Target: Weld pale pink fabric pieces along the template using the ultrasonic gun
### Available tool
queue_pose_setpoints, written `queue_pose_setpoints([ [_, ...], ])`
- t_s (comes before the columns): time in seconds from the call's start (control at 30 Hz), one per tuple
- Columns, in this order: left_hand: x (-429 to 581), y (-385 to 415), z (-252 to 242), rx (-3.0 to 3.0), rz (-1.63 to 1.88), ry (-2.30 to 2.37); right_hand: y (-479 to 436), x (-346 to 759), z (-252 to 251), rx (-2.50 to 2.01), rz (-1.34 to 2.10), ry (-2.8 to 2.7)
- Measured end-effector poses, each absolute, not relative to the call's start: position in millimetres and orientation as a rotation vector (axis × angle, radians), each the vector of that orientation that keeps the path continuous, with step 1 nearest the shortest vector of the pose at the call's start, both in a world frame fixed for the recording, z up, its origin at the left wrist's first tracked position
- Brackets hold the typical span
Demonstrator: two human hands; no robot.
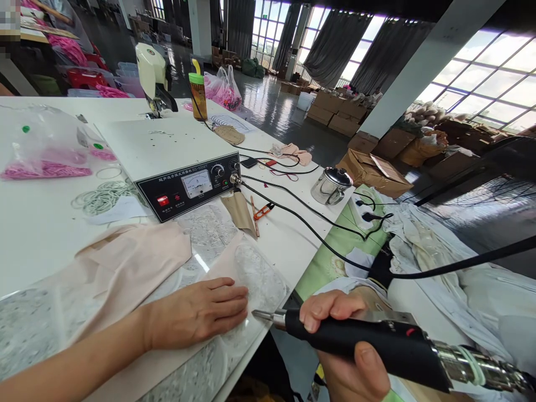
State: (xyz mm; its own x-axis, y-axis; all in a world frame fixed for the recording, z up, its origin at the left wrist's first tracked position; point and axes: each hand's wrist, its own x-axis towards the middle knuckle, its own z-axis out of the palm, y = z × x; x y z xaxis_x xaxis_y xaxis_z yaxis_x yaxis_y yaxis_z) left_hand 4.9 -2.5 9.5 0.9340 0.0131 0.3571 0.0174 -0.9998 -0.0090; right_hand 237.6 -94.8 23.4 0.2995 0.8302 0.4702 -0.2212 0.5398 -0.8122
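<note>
My left hand [196, 314] lies flat, fingers together, pressing on pale pink fabric [125, 268] and a clear lace-patterned piece [259, 279] at the table's near edge. My right hand [343, 340] is wrapped round a black handheld welding tool [377, 343]. The tool's metal tip [262, 315] points left, just off my left fingertips. Its black cable [460, 262] runs from the handle up to a control box [190, 187] with a dial meter and red switch.
A white table [37, 229] carries a bag of pink bands [46, 148], white elastic loops [104, 195], orange snips [263, 211], a yellow bottle [199, 95] and a white machine [151, 72]. A steel pot [330, 185] stands at the table's right edge. Cardboard boxes [377, 173] are on the floor.
</note>
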Motion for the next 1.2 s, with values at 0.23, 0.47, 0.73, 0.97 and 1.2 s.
queue_pose_setpoints([
  [0.23, 4.1, -2.0, 8.2, -3.075, -0.557, -0.022, -92.3, 235.2, 28.8, -0.704, 0.775, -1.029],
  [0.47, 4.2, -1.9, 7.7, -3.076, -0.54, -0.01, -89.8, 236.1, 31.3, -0.735, 0.734, -1.032],
  [0.73, 4.7, -2.3, 8.4, -3.091, -0.575, -0.027, -88.4, 231.3, 32.0, -0.736, 0.738, -1.045],
  [0.97, 0.9, -1.4, 3.2, -3.166, -0.556, -0.039, -85.9, 232.7, 33.1, -0.693, 0.774, -1.084],
  [1.2, -2.3, 3.4, 5.1, -3.167, -0.435, -0.038, -88.5, 233.3, 35.6, -0.692, 0.791, -1.079],
])
